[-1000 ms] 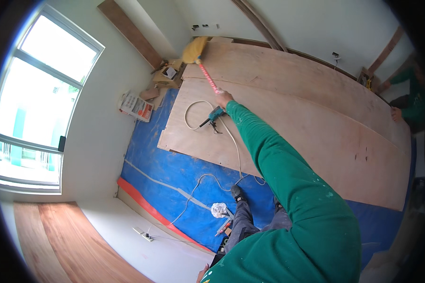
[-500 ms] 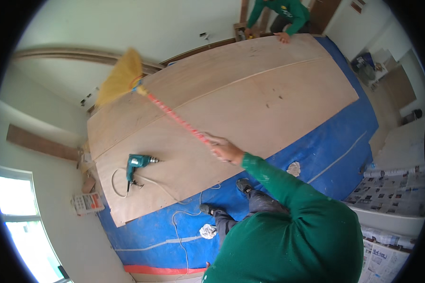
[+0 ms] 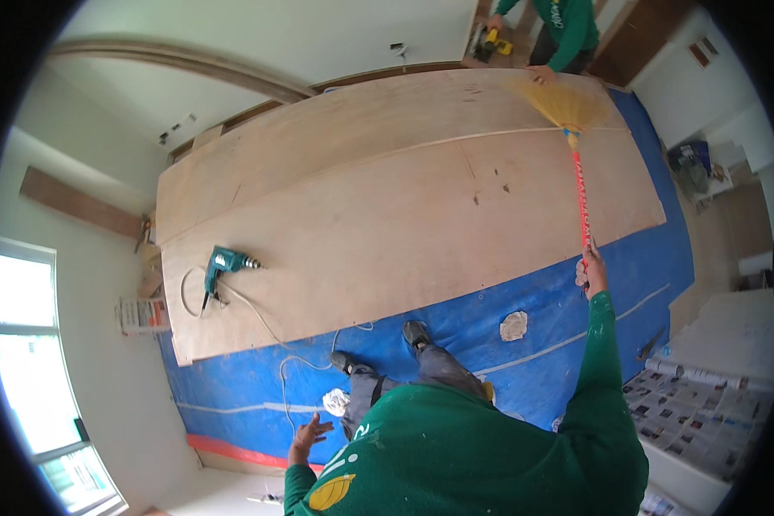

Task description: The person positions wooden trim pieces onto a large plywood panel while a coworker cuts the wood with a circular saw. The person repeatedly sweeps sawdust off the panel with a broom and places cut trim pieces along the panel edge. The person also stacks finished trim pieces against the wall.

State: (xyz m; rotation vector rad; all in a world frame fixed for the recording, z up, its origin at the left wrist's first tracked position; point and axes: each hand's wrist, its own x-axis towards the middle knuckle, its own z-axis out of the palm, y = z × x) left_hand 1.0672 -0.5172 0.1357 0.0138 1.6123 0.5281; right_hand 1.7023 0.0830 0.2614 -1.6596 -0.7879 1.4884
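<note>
My right hand point(image 3: 592, 272) is closed round the red-wrapped handle of a broom point(image 3: 581, 185). The broom's yellow bristle head spreads over the far right end of a large plywood sheet point(image 3: 361, 224), close to another person's hand point(image 3: 542, 75); the bristles are smeared by motion. Low on the left, beside my body, my left hand point(image 3: 308, 437) has its fingers spread and holds nothing. A teal corded power drill point(image 3: 224, 265) lies on the plywood's left part, its pale cord running off the near edge.
A blue tarp point(image 3: 568, 344) covers the floor round the plywood, with crumpled white pieces point(image 3: 513, 327) on it. Beyond the far edge a person in a green sleeve point(image 3: 574, 39) has a hand near a yellow power tool point(image 3: 495, 45). Newspaper-covered furniture point(image 3: 697, 413) stands at right.
My right hand has swung the broom from the far left across to the far right. My left hand has come into view. The other person's hand now rests by the yellow tool.
</note>
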